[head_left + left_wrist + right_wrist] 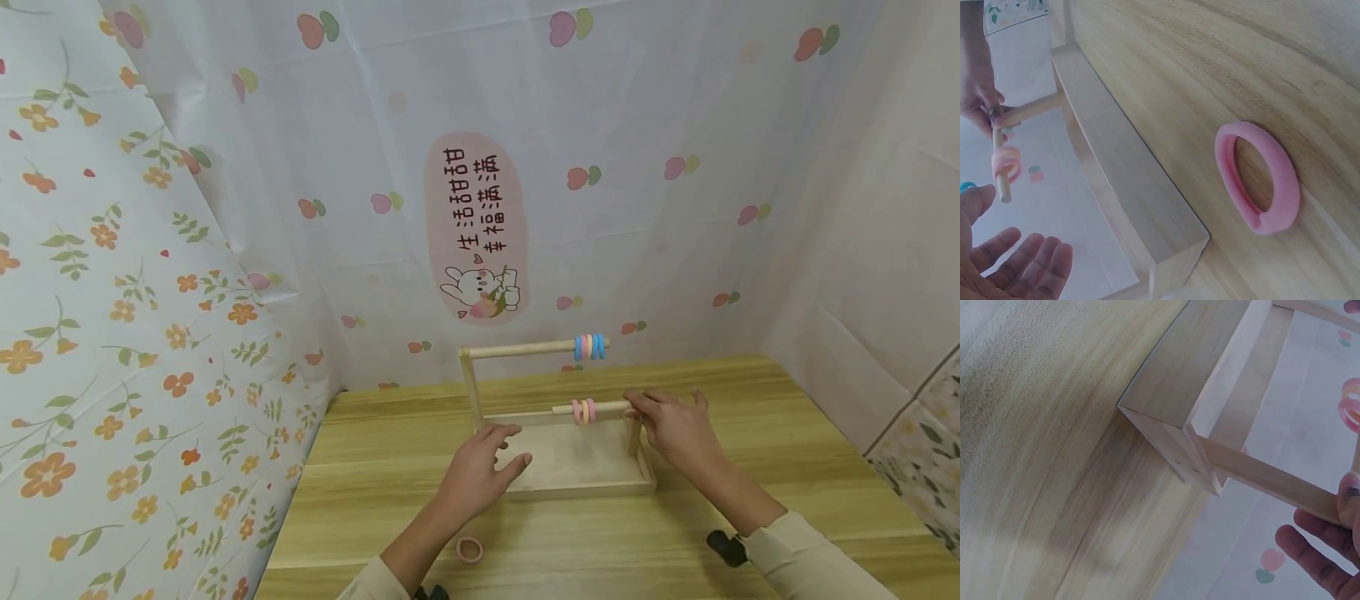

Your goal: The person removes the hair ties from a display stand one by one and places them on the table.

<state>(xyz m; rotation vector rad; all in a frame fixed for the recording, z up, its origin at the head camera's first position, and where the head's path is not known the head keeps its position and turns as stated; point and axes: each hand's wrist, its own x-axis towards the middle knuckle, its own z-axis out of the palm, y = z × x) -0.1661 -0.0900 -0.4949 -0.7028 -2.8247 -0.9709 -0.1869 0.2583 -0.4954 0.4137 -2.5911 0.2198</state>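
Observation:
A wooden rack [577, 490] with a tray base stands on the table. Its short post [1266, 476] carries a lower rod, where a few pink and yellow hair ties [583, 411] hang. On the higher rod [517, 348] are several blue, pink and yellow hair ties [589, 347]. My right hand [678, 429] grips the top of the short post, thumb on one side and fingers on the other. My left hand [477, 473] holds nothing, its fingers spread loosely over the left part of the base. One pink hair tie [1259, 178] lies on the table in front of the rack.
The wood-grain table [360, 483] ends at a printed curtain [360, 275] behind the rack. More floral cloth [135, 350] hangs along the left side. A dark object [726, 548] shows beside the right sleeve.

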